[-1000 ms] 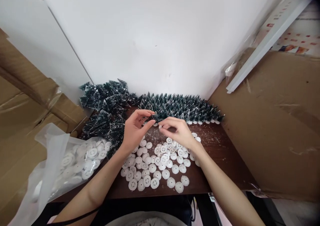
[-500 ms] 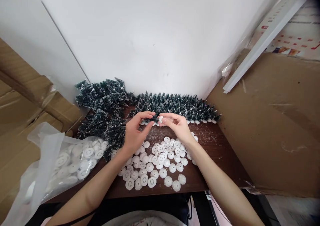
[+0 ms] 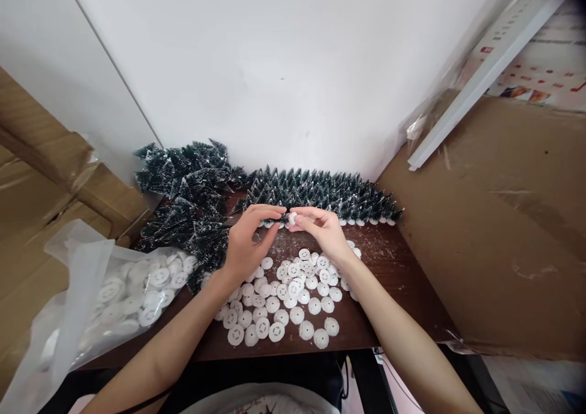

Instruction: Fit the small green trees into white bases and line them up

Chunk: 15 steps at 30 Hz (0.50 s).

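My left hand [image 3: 249,240] pinches a small dark green miniature tree [image 3: 283,218] between thumb and fingertips; most of the tree blends into those behind it. Opposite it, my right hand [image 3: 323,231] is closed on a white round base [image 3: 292,218], held at the end of the tree. Below the hands, many loose white bases [image 3: 276,331] lie scattered on the dark brown table [image 3: 384,267]. Just behind the hands, rows of miniature trees [image 3: 320,188] stand upright on white bases.
A heap of loose trees [image 3: 183,182] lies at the left back. A clear plastic bag [image 3: 132,292] of white bases sits at front left. Cardboard boxes [image 3: 494,218] flank the table, with a white wall [image 3: 274,78] behind.
My hands stay nearly in place. The white base in my right hand has moved slightly left, toward the tree in my left hand.
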### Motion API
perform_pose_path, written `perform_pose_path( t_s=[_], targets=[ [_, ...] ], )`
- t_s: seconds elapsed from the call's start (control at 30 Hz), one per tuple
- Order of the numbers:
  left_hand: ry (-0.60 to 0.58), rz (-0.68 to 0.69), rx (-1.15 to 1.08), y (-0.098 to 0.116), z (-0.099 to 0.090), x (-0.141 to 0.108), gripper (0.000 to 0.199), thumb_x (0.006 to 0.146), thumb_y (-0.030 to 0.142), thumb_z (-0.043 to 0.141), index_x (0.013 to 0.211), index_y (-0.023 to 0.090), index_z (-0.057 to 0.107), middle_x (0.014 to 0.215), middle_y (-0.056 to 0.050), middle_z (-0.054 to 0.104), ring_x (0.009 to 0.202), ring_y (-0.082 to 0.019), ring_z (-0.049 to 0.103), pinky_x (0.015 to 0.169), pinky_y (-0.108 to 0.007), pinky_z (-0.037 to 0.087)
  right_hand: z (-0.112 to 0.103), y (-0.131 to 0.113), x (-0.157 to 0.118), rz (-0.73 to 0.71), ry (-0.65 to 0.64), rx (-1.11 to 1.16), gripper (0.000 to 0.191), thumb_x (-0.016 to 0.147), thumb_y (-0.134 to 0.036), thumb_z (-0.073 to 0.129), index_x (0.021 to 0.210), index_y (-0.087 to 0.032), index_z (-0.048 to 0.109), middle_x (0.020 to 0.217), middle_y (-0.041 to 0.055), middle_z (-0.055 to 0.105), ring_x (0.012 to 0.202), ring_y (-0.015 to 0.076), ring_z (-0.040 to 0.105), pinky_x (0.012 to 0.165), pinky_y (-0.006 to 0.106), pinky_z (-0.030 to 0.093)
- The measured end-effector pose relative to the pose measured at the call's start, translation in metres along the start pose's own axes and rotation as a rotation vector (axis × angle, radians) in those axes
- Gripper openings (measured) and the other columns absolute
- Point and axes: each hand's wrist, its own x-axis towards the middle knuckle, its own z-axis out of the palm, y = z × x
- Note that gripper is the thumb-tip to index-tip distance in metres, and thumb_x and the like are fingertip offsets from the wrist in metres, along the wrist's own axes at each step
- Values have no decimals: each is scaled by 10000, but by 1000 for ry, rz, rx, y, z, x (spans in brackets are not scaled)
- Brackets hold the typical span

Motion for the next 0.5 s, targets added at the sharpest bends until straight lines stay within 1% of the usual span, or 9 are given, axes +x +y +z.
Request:
perform_pose_path(
  t_s=[0.17, 0.3, 0.5],
  targets=[
    [-3, -10, -2, 1, 0, -1, 189, 882, 73, 595, 1028, 193, 602, 1083, -58, 704, 1043, -180, 660, 907, -362, 555, 2, 0, -1, -5, -4, 15, 246, 745, -339, 783, 949, -202, 763, 847, 50, 779, 751, 199, 744, 835, 424, 608],
    [-9, -3, 48, 1, -1, -2, 190, 891, 77, 586, 1038, 196, 604, 1072, -51, 707, 1027, -169, 663, 908, -345, 555, 2, 2, 0, -22, -12, 6, 245, 742, -337, 785, 941, -197, 758, 801, 40, 774, 747, 190, 740, 831, 417, 610],
    [-30, -5, 89, 0, 1, -3, 186, 901, 90, 576, 1050, 198, 603, 1064, -51, 706, 1020, -168, 666, 898, -339, 560, 1, 5, -1, -43, -26, -36, 239, 740, -320, 786, 945, -204, 750, 826, 36, 773, 765, 176, 732, 835, 392, 602]
  ],
)
